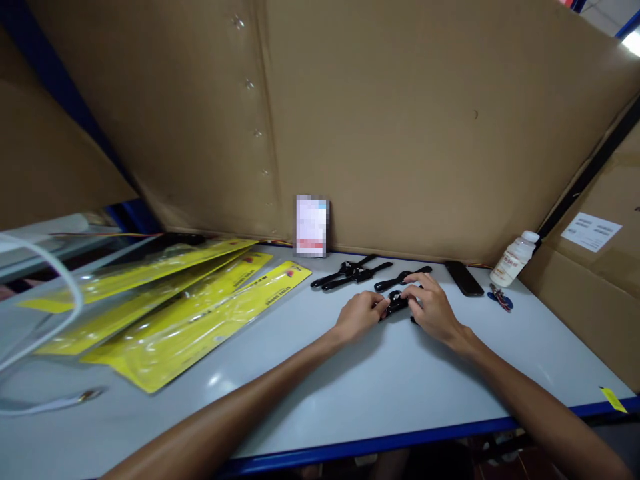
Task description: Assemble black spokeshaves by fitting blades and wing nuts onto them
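Observation:
A black spokeshave (397, 303) is held low over the grey tabletop between my two hands. My left hand (361, 315) has its thumb and fingers closed on the left handle. With bent fingers, my right hand (434, 308) grips near the tool's middle and right side, covering much of that end. Just behind lies another black spokeshave (387, 285), partly hidden by my right fingers. To the left of it, two more spokeshaves (345, 273) lie close together, overlapping.
Yellow blister packs (200, 320) are fanned out at left, near a white cable (75, 287). A lit phone (311, 227) leans on the cardboard wall (400, 133). On the right are a flat black object (464, 278), a white bottle (514, 260) and a small wired part (501, 298).

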Available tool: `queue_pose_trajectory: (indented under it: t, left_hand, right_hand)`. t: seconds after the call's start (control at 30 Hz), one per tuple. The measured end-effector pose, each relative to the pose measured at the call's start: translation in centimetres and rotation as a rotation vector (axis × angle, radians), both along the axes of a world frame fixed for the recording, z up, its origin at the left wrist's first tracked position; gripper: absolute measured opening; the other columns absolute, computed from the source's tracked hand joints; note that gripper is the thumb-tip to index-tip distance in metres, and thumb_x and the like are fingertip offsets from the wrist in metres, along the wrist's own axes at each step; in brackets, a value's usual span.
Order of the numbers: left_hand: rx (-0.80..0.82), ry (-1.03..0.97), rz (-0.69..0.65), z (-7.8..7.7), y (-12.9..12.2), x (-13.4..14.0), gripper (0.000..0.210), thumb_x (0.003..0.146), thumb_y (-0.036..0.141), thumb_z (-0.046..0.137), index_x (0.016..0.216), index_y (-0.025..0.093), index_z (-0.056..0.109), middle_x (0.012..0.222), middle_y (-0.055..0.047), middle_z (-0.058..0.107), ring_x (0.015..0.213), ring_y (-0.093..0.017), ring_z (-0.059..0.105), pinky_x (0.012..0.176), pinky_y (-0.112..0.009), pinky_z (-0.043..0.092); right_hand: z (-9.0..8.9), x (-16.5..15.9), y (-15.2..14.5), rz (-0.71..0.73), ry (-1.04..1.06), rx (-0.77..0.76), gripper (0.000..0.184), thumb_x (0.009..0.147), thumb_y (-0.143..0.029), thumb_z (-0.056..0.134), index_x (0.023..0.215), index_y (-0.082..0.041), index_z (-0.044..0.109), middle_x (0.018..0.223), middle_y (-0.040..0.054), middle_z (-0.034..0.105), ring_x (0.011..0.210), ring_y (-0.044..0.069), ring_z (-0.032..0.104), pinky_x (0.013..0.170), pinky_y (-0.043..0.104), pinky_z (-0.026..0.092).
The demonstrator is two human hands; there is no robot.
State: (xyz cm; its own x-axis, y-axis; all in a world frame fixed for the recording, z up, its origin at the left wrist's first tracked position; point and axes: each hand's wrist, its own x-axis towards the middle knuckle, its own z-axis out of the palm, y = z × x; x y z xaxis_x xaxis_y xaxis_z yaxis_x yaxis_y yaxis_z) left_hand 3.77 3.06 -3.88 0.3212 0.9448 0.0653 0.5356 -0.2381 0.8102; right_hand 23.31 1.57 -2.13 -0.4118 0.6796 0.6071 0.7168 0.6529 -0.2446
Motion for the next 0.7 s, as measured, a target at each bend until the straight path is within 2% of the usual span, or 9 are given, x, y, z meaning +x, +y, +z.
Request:
queue_pose_trajectory:
  t: [0.13, 0.2, 0.3, 0.37, 0.47, 0.53, 0.6, 0.7]
  left_hand:
    - [-0.004, 0.019, 0.001, -0.15, 0.16, -0.06, 0.036, 0.085, 0.043, 0.052, 0.06, 0.02, 0.063, 0.055, -0.001, 0.058, 0.061, -0.018, 0.053, 0.057, -0.027, 0.03]
    - [-0.006, 0.021, 0.003, -0.2, 0.17, -0.1, 0.037, 0.085, 0.045, 0.052, 0.06, 0.02, 0.064, 0.055, -0.001, 0.058, 0.061, -0.018, 0.054, 0.057, -0.027, 0.03]
    - [-0.006, 0.021, 0.009, -0.26, 0.14, -0.12, 0.037, 0.086, 0.045, 0.052, 0.061, 0.02, 0.064, 0.056, -0.001, 0.059, 0.06, -0.018, 0.053, 0.057, -0.027, 0.03]
    - [-0.005, 0.021, 0.012, -0.28, 0.11, -0.11, 0.037, 0.086, 0.044, 0.052, 0.06, 0.02, 0.063, 0.057, -0.001, 0.06, 0.059, -0.017, 0.052, 0.058, -0.027, 0.031]
    - [-0.005, 0.021, 0.014, -0.28, 0.11, -0.08, 0.037, 0.086, 0.043, 0.052, 0.06, 0.02, 0.063, 0.058, -0.001, 0.06, 0.058, -0.017, 0.052, 0.058, -0.027, 0.031]
    - [-0.008, 0.022, 0.015, -0.27, 0.13, -0.09, 0.037, 0.086, 0.043, 0.051, 0.061, 0.02, 0.063, 0.057, -0.001, 0.06, 0.059, -0.017, 0.052, 0.057, -0.026, 0.03]
    - [-0.012, 0.023, 0.013, -0.23, 0.12, -0.11, 0.037, 0.086, 0.044, 0.051, 0.06, 0.02, 0.063, 0.055, -0.001, 0.059, 0.059, -0.017, 0.052, 0.056, -0.026, 0.029]
    - [-0.019, 0.025, 0.008, -0.17, 0.09, -0.15, 0.037, 0.085, 0.045, 0.052, 0.06, 0.02, 0.063, 0.054, 0.0, 0.057, 0.059, -0.017, 0.052, 0.056, -0.026, 0.029]
  right_hand:
    - [-0.05, -0.05, -0.02, 0.071, -0.007, -0.022, 0.04, 0.081, 0.001, 0.049, 0.101, -0.023, 0.074, 0.114, 0.0101, 0.063, 0.108, 0.025, 0.057, 0.094, 0.045, 0.049]
    - [-0.08, -0.05, -0.06, 0.11, -0.023, -0.01, 0.04, 0.081, 0.002, 0.049, 0.096, -0.024, 0.076, 0.117, 0.0095, 0.062, 0.11, 0.024, 0.056, 0.094, 0.045, 0.05]
    - [0.01, -0.01, -0.11, 0.067, -0.034, 0.025, 0.033, 0.082, 0.001, 0.051, 0.087, -0.021, 0.076, 0.115, 0.011, 0.063, 0.109, 0.026, 0.056, 0.093, 0.047, 0.05]
    - [0.13, -0.02, -0.15, 0.036, -0.029, 0.03, 0.034, 0.082, 0.001, 0.05, 0.093, -0.019, 0.076, 0.114, 0.0125, 0.064, 0.108, 0.027, 0.056, 0.092, 0.047, 0.05]
    - [0.27, -0.09, -0.25, 0.076, -0.039, 0.025, 0.042, 0.081, 0.003, 0.048, 0.101, -0.022, 0.076, 0.116, 0.0114, 0.063, 0.108, 0.026, 0.056, 0.092, 0.046, 0.051]
    - [0.34, -0.11, -0.3, 0.111, -0.056, 0.031, 0.04, 0.08, 0.004, 0.049, 0.092, -0.023, 0.076, 0.117, 0.0099, 0.063, 0.109, 0.025, 0.056, 0.091, 0.044, 0.051]
    - [0.38, -0.06, -0.3, 0.086, -0.06, 0.041, 0.036, 0.079, 0.003, 0.05, 0.083, -0.021, 0.076, 0.115, 0.0102, 0.063, 0.108, 0.025, 0.055, 0.091, 0.044, 0.051]
    - [0.36, 0.03, -0.23, 0.025, -0.051, 0.04, 0.037, 0.08, 0.003, 0.05, 0.092, -0.021, 0.076, 0.113, 0.0114, 0.063, 0.108, 0.026, 0.055, 0.092, 0.046, 0.051]
